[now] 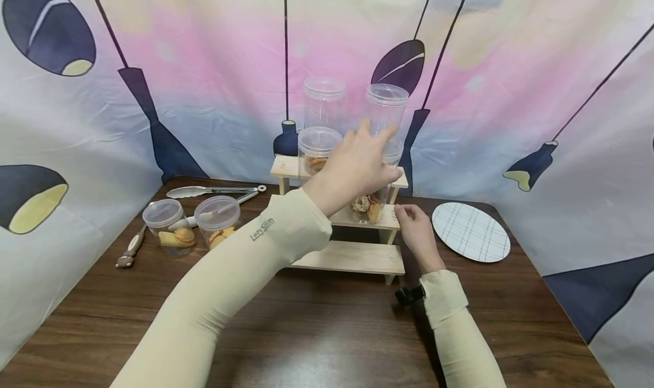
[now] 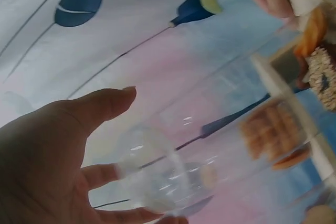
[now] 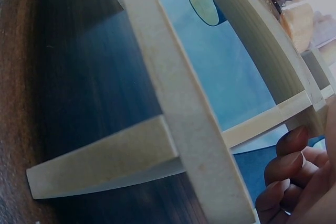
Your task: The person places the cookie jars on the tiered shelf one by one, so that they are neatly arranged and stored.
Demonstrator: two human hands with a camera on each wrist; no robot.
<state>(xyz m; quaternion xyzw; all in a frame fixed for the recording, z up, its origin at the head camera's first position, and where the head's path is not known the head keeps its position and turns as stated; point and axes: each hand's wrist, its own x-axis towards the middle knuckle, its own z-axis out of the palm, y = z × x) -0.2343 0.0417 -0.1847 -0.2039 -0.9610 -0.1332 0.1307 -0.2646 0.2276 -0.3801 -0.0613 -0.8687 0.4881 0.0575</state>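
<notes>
Closest to the camera is the pale yellow left sleeve (image 1: 225,286), running up from the table's near left corner, with the right sleeve (image 1: 460,320) on the other side and a black strap (image 1: 409,295) at its cuff. Both sit over the near part of the brown table (image 1: 327,325).

The right hand (image 1: 416,232) has its fingers curled and grips the right end of the middle step of the three-tier wooden stand (image 1: 352,257). By the table's left edge there's a tool with a wooden handle (image 1: 134,246), then two lidded cookie jars (image 1: 176,237) just beside each other. A white plate (image 1: 470,232) with a grid pattern lies toward the right edge.

On the middle step, toward its right end, is the front right jar (image 1: 375,206) — a seed-coated ring shows inside. The left hand (image 1: 357,163) reaches over it with fingers spread and thumb well apart, up by the lid of the back right jar (image 1: 384,112). That one stands upright at the right end of the top step, orange-brown pieces at its bottom; can't tell whether the fingertips touch it.

Farther left are the front left jar (image 1: 319,149) and the back left jar (image 1: 324,107). Metal tongs (image 1: 214,191) lie by the table's far left corner, and a lamp-print curtain (image 1: 214,64) hangs behind everything.
</notes>
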